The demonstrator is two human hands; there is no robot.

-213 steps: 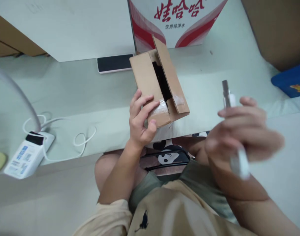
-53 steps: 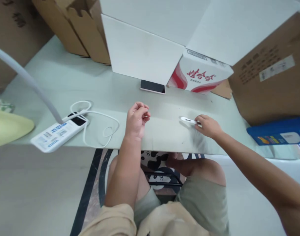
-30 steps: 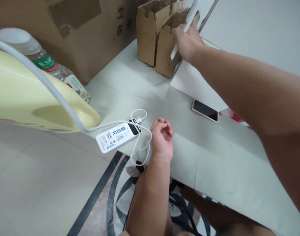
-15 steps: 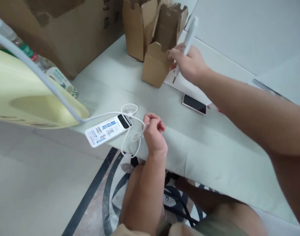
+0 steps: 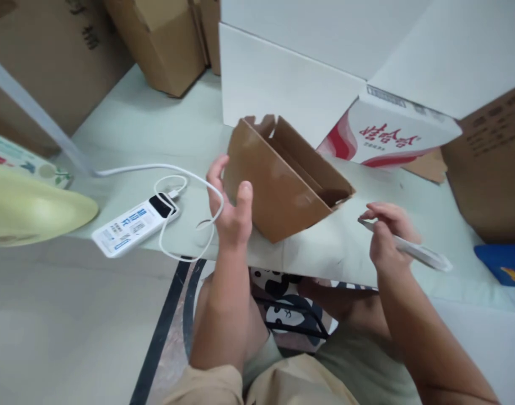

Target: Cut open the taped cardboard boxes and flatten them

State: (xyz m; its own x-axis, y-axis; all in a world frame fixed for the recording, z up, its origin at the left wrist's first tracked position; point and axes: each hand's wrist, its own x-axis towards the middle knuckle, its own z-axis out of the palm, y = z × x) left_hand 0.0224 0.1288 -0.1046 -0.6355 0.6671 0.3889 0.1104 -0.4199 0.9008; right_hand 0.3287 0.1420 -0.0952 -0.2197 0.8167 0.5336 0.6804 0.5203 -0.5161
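A brown cardboard box [image 5: 278,185] with an open top and notched edges leans at an angle on the table in front of me. At its left side is my left hand [image 5: 230,208], thumb and fingers spread; whether it touches the cardboard I cannot tell. To the right of the box, my right hand [image 5: 392,236] is closed around a slim white utility knife [image 5: 424,254]. Its narrow metal tip points left toward the box, with a gap between them.
A white power bank [image 5: 126,228] with a looped white cable [image 5: 185,259] lies near the table's front edge. Brown cartons [image 5: 168,50] stand behind, beside white panels [image 5: 291,79]. At right are a red-and-white carton [image 5: 388,132] and a blue packet [image 5: 502,264]. A yellow object [image 5: 38,205] sits at left.
The brown box has come from the back toward me and now stands tilted between my hands. My right hand has drawn back with the knife; my left hand has opened. The view has turned right.
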